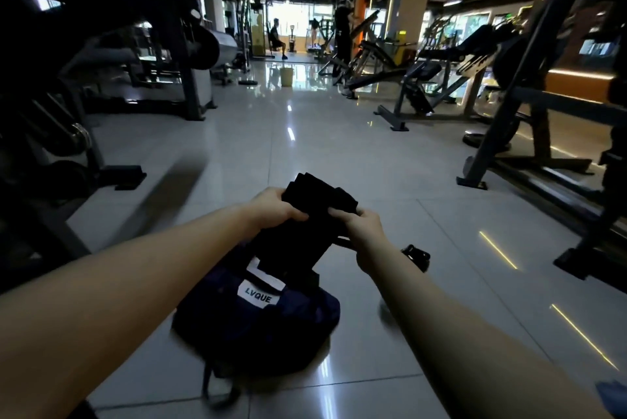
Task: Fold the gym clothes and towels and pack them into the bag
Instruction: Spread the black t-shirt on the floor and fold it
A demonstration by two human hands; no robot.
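A dark navy gym bag (258, 327) with a white label reading LVQUE lies on the tiled floor just in front of me. Above its far end I hold a folded black garment (305, 225) in the air. My left hand (276, 208) grips the garment's left side and my right hand (361, 232) grips its right side, both near the top. The cloth's lower part hangs down to the bag's top; whether it goes inside is hidden. A bag strap (217, 388) loops toward me.
Weight machines (112, 79) crowd the left side and benches and racks (509, 96) line the right, with a tiled aisle (305, 147) between. A small black object (416, 255) lies right of the bag. A yellow bucket (286, 76) and people stand far back.
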